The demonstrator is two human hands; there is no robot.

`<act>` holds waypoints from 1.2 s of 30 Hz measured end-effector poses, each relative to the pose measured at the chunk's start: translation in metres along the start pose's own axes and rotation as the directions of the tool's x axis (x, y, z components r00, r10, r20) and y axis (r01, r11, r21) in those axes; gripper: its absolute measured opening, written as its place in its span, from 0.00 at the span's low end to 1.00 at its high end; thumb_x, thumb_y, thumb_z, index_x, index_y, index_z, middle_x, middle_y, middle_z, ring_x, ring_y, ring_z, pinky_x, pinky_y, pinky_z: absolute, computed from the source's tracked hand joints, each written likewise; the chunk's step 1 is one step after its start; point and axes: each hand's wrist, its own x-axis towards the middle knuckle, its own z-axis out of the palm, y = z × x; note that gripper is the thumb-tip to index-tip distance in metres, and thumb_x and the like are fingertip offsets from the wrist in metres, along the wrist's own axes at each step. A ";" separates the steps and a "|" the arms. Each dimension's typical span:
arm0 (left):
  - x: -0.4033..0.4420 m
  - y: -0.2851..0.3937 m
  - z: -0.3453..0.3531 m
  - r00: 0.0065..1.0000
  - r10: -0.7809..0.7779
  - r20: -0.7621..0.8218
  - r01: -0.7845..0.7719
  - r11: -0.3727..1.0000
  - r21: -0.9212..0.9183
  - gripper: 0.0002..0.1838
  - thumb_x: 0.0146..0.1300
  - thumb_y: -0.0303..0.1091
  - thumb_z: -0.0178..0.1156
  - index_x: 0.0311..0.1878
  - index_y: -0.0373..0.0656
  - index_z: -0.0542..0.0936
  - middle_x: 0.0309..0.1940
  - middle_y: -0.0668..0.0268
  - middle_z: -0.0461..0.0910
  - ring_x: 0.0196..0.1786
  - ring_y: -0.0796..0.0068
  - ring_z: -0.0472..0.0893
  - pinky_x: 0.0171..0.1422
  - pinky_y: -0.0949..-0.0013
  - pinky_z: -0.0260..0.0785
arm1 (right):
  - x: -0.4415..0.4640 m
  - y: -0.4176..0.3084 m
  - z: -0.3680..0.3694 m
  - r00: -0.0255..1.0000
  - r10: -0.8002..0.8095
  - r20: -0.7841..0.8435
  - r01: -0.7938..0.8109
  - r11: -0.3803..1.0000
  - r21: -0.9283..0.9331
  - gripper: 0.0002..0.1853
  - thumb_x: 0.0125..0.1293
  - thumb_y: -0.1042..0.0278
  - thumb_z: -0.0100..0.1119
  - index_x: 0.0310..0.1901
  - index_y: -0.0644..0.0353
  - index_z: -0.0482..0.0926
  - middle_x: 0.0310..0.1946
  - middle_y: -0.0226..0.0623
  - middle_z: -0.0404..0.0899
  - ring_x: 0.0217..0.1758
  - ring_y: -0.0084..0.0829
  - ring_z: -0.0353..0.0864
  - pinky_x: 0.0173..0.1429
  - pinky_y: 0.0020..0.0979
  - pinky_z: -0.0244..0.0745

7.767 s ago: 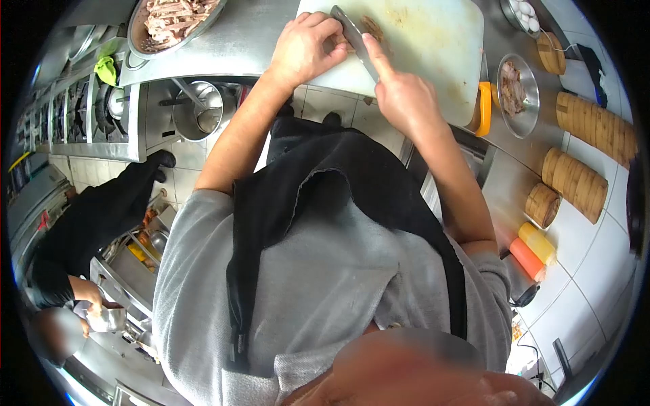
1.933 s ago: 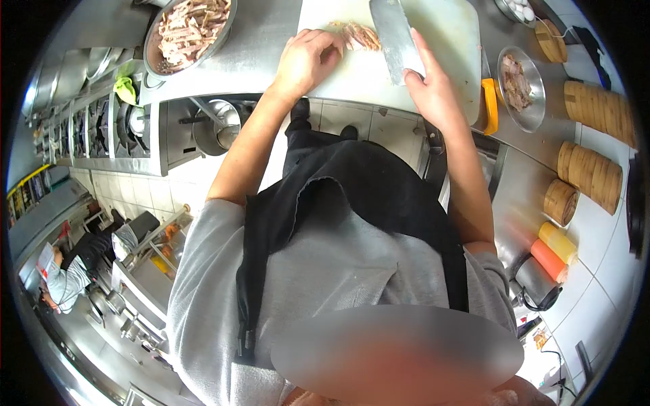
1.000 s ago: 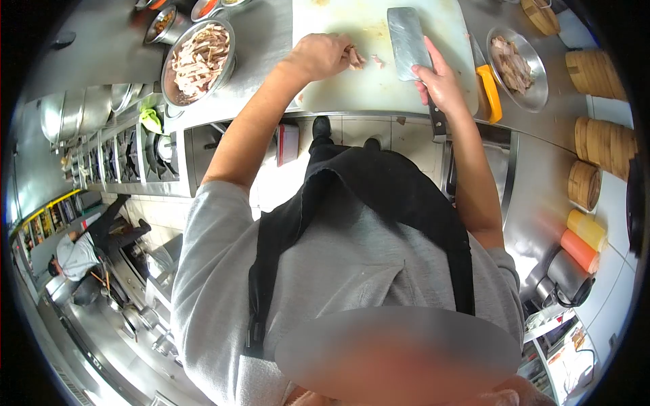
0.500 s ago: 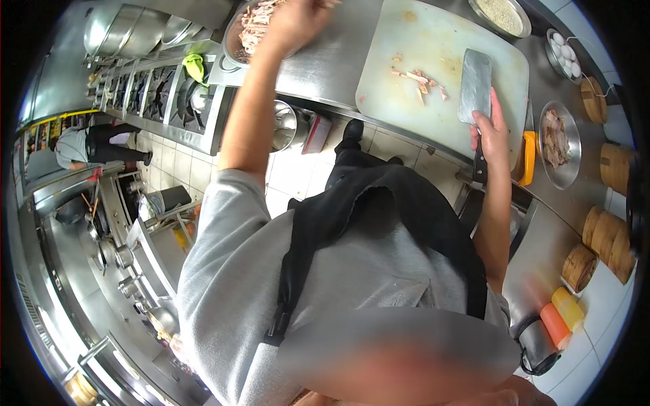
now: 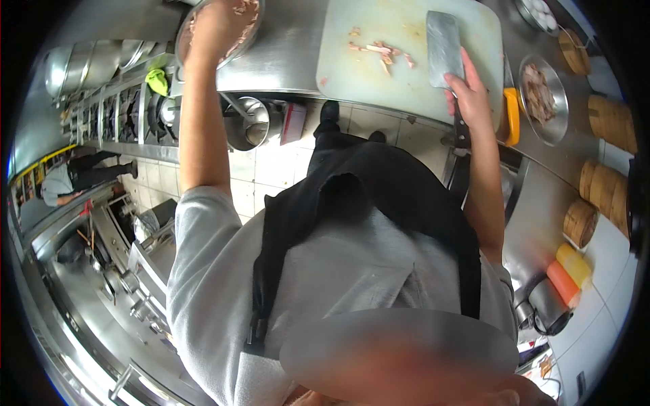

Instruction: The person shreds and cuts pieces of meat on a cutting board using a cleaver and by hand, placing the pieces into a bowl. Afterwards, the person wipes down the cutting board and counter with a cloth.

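Over the metal bowl [image 5: 238,51] of sliced meat at the upper left is my left hand [image 5: 213,30], blurred, with its fingers hidden near the top edge. My right hand [image 5: 472,98] grips a cleaver [image 5: 444,51] by its dark handle. The broad blade lies over the right part of a white cutting board [image 5: 338,27]. Several small scraps of meat [image 5: 384,51] are scattered on the board, left of the blade.
Right of the board are a yellow-orange handle [image 5: 512,116], a metal bowl of meat [image 5: 539,95], a bowl of eggs [image 5: 539,13] and bamboo steamers [image 5: 580,223]. A pot [image 5: 247,123] stands below the counter. Another person [image 5: 59,184] is far left.
My left hand has gone from the meat on the board leftward to the bowl, and a bunch of meat has left the board. My right hand keeps holding the cleaver. The view has shifted.
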 end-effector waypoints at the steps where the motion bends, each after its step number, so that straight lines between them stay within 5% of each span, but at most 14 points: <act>1: -0.027 0.050 -0.002 0.986 0.167 -0.029 -0.163 0.980 0.112 0.15 0.62 0.37 0.68 0.52 0.47 0.88 0.50 0.53 0.88 0.52 0.53 0.87 0.56 0.54 0.78 | 0.001 0.001 -0.001 1.000 0.002 -0.013 -0.002 1.000 -0.007 0.42 0.74 0.68 0.60 0.85 0.55 0.52 0.25 0.31 0.74 0.20 0.21 0.70 0.21 0.28 0.67; 2: 0.007 -0.010 0.072 0.872 0.483 -0.080 -0.480 0.876 0.051 0.15 0.63 0.35 0.67 0.53 0.47 0.88 0.48 0.52 0.88 0.51 0.51 0.87 0.57 0.54 0.78 | 0.003 0.004 -0.001 1.000 -0.004 -0.012 0.004 1.000 0.011 0.42 0.73 0.68 0.61 0.85 0.55 0.52 0.26 0.31 0.74 0.21 0.21 0.70 0.21 0.29 0.68; 4: -0.010 0.043 0.104 0.823 0.568 -0.021 -0.567 0.823 0.029 0.22 0.67 0.43 0.67 0.62 0.50 0.82 0.54 0.60 0.86 0.54 0.54 0.86 0.60 0.53 0.79 | 0.003 0.003 0.000 1.000 -0.013 -0.012 0.014 0.999 0.029 0.43 0.73 0.67 0.61 0.85 0.54 0.52 0.26 0.31 0.74 0.21 0.21 0.70 0.21 0.29 0.69; 6: -0.016 0.073 0.132 0.714 0.700 -0.020 -0.700 0.712 -0.056 0.24 0.65 0.38 0.70 0.65 0.51 0.82 0.61 0.60 0.84 0.60 0.55 0.83 0.64 0.55 0.77 | 0.001 -0.001 0.000 1.000 0.011 -0.004 -0.011 1.000 0.013 0.43 0.72 0.67 0.62 0.85 0.54 0.52 0.26 0.31 0.74 0.22 0.21 0.71 0.22 0.29 0.69; 12: -0.021 0.111 0.157 0.645 0.738 0.198 -0.746 0.664 -0.045 0.16 0.63 0.34 0.67 0.55 0.49 0.86 0.52 0.65 0.85 0.56 0.59 0.84 0.61 0.55 0.77 | 0.002 0.000 0.001 1.000 0.009 -0.028 -0.009 1.000 0.007 0.44 0.71 0.68 0.62 0.85 0.53 0.53 0.25 0.32 0.75 0.19 0.21 0.70 0.22 0.28 0.69; 17: -0.021 0.106 0.165 0.715 0.673 0.191 -0.678 0.733 -0.046 0.07 0.63 0.35 0.62 0.42 0.46 0.83 0.38 0.60 0.84 0.43 0.52 0.86 0.51 0.52 0.78 | 0.000 -0.002 0.004 0.999 0.003 -0.043 -0.003 1.000 -0.007 0.42 0.72 0.68 0.62 0.84 0.53 0.54 0.25 0.32 0.76 0.17 0.22 0.69 0.20 0.29 0.67; 24: -0.023 0.080 0.132 0.820 0.543 0.180 -0.542 0.838 -0.062 0.10 0.61 0.35 0.65 0.46 0.47 0.84 0.42 0.60 0.86 0.46 0.56 0.87 0.52 0.55 0.79 | 0.006 0.008 0.002 0.998 -0.038 -0.054 0.038 0.999 -0.009 0.42 0.73 0.70 0.60 0.85 0.54 0.53 0.25 0.31 0.75 0.19 0.21 0.69 0.19 0.27 0.66; 27: -0.013 0.045 0.094 0.865 0.501 -0.028 -0.500 0.857 -0.124 0.13 0.58 0.31 0.69 0.48 0.48 0.87 0.43 0.63 0.87 0.45 0.60 0.88 0.51 0.61 0.81 | 0.005 0.007 -0.001 1.000 -0.026 0.000 0.026 0.999 -0.046 0.40 0.74 0.70 0.58 0.85 0.55 0.53 0.33 0.33 0.77 0.24 0.21 0.71 0.19 0.26 0.67; 29: -0.005 0.013 0.057 0.956 0.280 -0.082 -0.285 0.957 -0.052 0.13 0.61 0.32 0.70 0.50 0.48 0.87 0.44 0.62 0.89 0.45 0.64 0.90 0.49 0.61 0.82 | 0.005 0.006 0.001 0.999 -0.033 -0.001 0.033 0.999 -0.017 0.41 0.74 0.71 0.58 0.85 0.54 0.51 0.33 0.32 0.77 0.24 0.21 0.71 0.19 0.25 0.66; 30: 0.006 -0.016 0.045 0.962 0.241 -0.126 -0.245 0.969 -0.023 0.15 0.60 0.40 0.71 0.50 0.50 0.88 0.43 0.60 0.89 0.46 0.56 0.89 0.52 0.56 0.82 | 0.005 0.007 0.002 0.999 -0.035 0.003 0.035 0.999 -0.017 0.41 0.74 0.71 0.58 0.85 0.54 0.51 0.33 0.32 0.77 0.24 0.21 0.71 0.19 0.25 0.66; 31: -0.014 0.043 -0.028 0.982 -0.181 -0.046 0.187 0.950 0.249 0.13 0.66 0.35 0.63 0.50 0.44 0.87 0.46 0.50 0.87 0.50 0.47 0.86 0.60 0.51 0.78 | 0.005 0.007 0.001 0.999 -0.036 0.007 0.036 0.999 -0.022 0.41 0.74 0.71 0.58 0.85 0.54 0.51 0.33 0.32 0.77 0.24 0.21 0.71 0.19 0.25 0.66; 32: 0.007 -0.019 -0.012 0.984 -0.002 -0.181 0.015 0.997 0.072 0.13 0.65 0.35 0.63 0.49 0.43 0.87 0.47 0.50 0.87 0.52 0.45 0.85 0.60 0.50 0.77 | 0.005 0.007 0.000 0.999 -0.037 0.009 0.038 0.999 -0.027 0.41 0.74 0.71 0.58 0.85 0.55 0.52 0.33 0.32 0.77 0.24 0.21 0.71 0.19 0.25 0.66; 33: 0.018 -0.056 -0.005 0.946 0.092 -0.311 -0.042 0.986 0.161 0.13 0.64 0.36 0.64 0.48 0.43 0.87 0.47 0.49 0.86 0.53 0.46 0.85 0.60 0.49 0.77 | 0.006 0.008 -0.001 0.999 -0.039 0.008 0.039 0.999 -0.027 0.41 0.74 0.71 0.58 0.85 0.55 0.52 0.33 0.32 0.77 0.24 0.21 0.71 0.19 0.25 0.66; 36: 0.013 -0.095 -0.010 0.994 0.005 -0.113 0.015 0.984 0.179 0.18 0.61 0.36 0.66 0.55 0.43 0.86 0.50 0.49 0.85 0.55 0.47 0.84 0.60 0.50 0.76 | 0.007 0.007 -0.002 0.999 -0.028 0.018 0.029 0.999 -0.036 0.40 0.75 0.71 0.57 0.85 0.56 0.52 0.33 0.32 0.77 0.24 0.21 0.71 0.19 0.25 0.66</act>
